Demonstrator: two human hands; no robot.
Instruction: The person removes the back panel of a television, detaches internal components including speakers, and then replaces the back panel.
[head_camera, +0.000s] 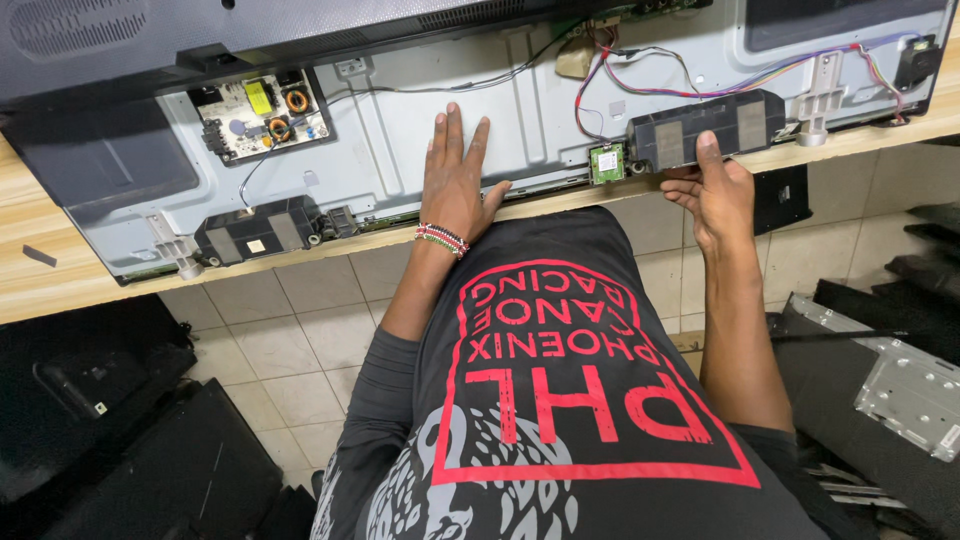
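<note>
The left hand (455, 180) lies flat and released on the grey metal back panel (400, 130) atop the wooden surface (40, 290). The right hand (715, 195) grasps the black speaker box (700, 128) at the panel's near edge, beside a small green board (606, 163); coloured wires (700, 85) run behind.

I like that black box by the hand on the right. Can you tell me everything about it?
The black box is a long, dark plastic speaker unit with rectangular panels on its face. It lies along the near edge of the grey metal back panel, beside a small green circuit board. Coloured wires run above it. The right hand holds its lower edge.
</note>
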